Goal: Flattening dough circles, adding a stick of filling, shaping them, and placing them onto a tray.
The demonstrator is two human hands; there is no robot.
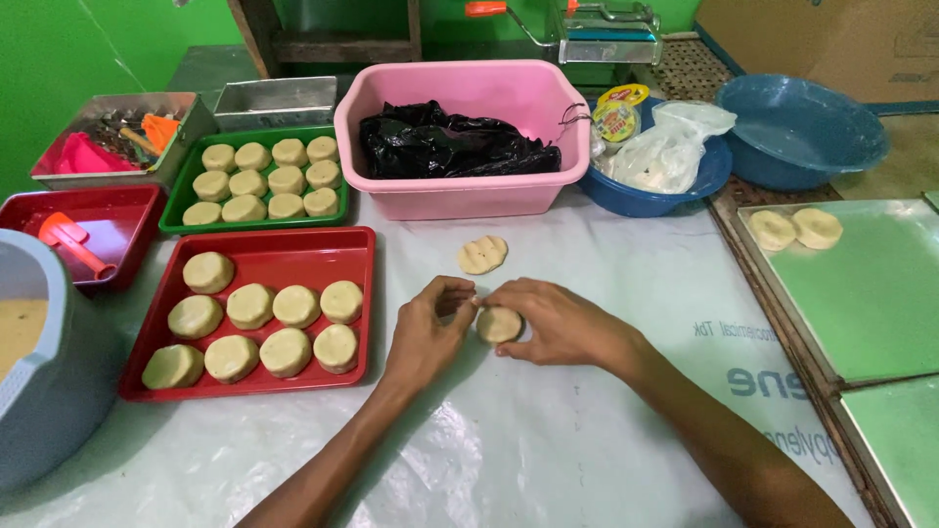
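Apparently round pale dough disc (pixel 499 325)

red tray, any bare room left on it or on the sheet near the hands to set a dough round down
The red tray has bare room along its top right. The white sheet is bare right of the loose dough pieces, and in front of the left hand and right hand. The green tray is crowded.

View: one head camera, worn above the table (pixel 587 430).
Direction: tilted down and forward, toward the green wall (pixel 59 59).
Nearness: close; both forearms are seen entering from the lower edge.
Centre: the hands (pixel 489 328).
Shared scene: none, a single view.
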